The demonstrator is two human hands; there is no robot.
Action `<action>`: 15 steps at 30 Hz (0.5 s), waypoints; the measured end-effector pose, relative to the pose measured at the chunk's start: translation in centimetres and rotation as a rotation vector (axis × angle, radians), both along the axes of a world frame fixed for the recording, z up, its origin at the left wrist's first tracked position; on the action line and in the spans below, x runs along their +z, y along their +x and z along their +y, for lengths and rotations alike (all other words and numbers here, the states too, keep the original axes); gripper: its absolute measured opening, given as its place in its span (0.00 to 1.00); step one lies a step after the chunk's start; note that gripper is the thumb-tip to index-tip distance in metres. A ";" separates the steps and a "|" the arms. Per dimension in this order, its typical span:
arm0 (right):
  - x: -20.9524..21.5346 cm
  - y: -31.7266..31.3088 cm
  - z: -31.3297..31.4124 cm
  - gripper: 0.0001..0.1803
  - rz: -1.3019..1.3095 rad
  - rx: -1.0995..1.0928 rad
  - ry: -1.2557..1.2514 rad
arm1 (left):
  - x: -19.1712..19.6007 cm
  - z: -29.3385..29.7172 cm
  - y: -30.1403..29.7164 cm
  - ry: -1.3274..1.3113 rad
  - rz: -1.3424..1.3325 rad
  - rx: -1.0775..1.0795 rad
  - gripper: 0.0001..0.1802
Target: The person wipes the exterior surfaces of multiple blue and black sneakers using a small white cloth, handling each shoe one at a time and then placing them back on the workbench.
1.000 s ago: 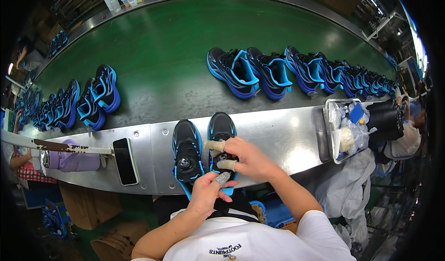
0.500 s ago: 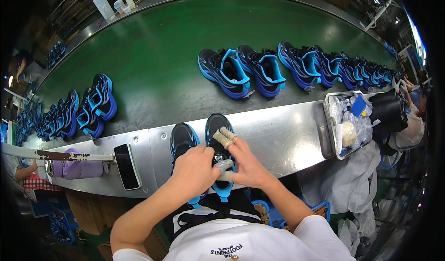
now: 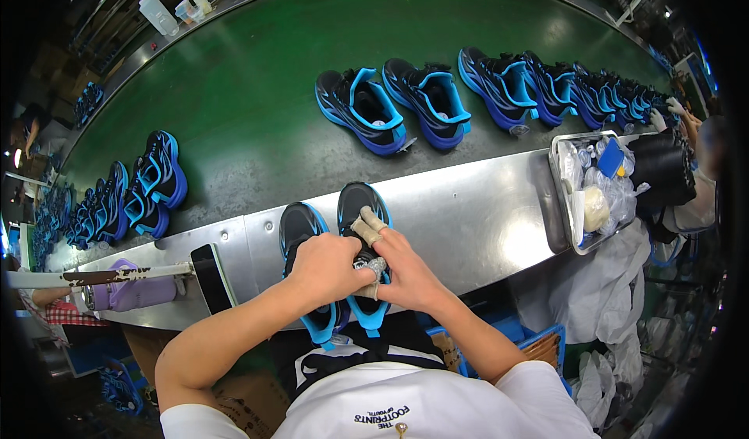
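Note:
Two black sneakers with blue trim stand side by side at the bench's near edge: the left sneaker (image 3: 298,224) and the right sneaker (image 3: 360,197). My left hand (image 3: 328,267) is curled over the right sneaker's tongue and lace area, its fingertips mostly hidden. Crumpled clear wrapping (image 3: 378,266) shows at its thumb tip. My right hand (image 3: 406,275) grips the same sneaker from the right, with beige finger covers (image 3: 367,227) on several digits. Its two covered fingers press on the upper near the toe, and its thumb lies lower by the opening. What the fingertips pinch is hidden.
More matching sneakers (image 3: 363,115) line the green belt (image 3: 257,72), with others at left (image 3: 160,174). A tray (image 3: 581,240) of plastic bits stands right on the metal bench (image 3: 460,228). A phone (image 3: 212,279), purple bottle (image 3: 144,292) and rusty bar (image 3: 117,274) are left.
The view has shifted slightly. Both hands stay on the right sneaker, my left hand a little farther forward over the tongue. A person's gloved hands now show at the far right.

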State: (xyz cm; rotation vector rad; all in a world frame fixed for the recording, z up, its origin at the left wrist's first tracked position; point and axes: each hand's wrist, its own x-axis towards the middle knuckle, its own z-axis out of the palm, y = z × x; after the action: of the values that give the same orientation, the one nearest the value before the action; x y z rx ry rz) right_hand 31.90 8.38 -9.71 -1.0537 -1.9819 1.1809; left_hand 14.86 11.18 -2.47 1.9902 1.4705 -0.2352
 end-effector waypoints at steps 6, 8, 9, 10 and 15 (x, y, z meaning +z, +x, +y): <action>-0.1 0.3 -0.8 0.49 -0.004 0.027 -0.068 | -0.4 -0.8 -0.1 0.130 0.017 -0.164 0.17; 0.1 -0.6 -1.3 0.47 0.012 0.009 -0.034 | 0.4 -0.5 -0.8 -0.007 -0.020 -0.116 0.17; 0.3 -0.7 -1.5 0.47 0.013 0.011 -0.032 | 0.5 -0.9 -0.8 -0.005 -0.018 -0.114 0.17; 0.5 -0.6 -1.6 0.47 0.008 0.013 -0.038 | 0.4 -1.3 -0.5 0.059 -0.013 -0.084 0.16; 0.4 0.4 -1.6 0.47 0.028 0.034 -0.047 | 1.8 -0.9 0.4 0.020 -0.011 -0.150 0.16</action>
State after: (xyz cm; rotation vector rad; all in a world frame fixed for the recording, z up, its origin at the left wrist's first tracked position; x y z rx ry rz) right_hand 32.26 6.83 -9.33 -1.0248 -1.9668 1.2595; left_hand 15.21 10.32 -0.67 2.1171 1.3231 -0.2742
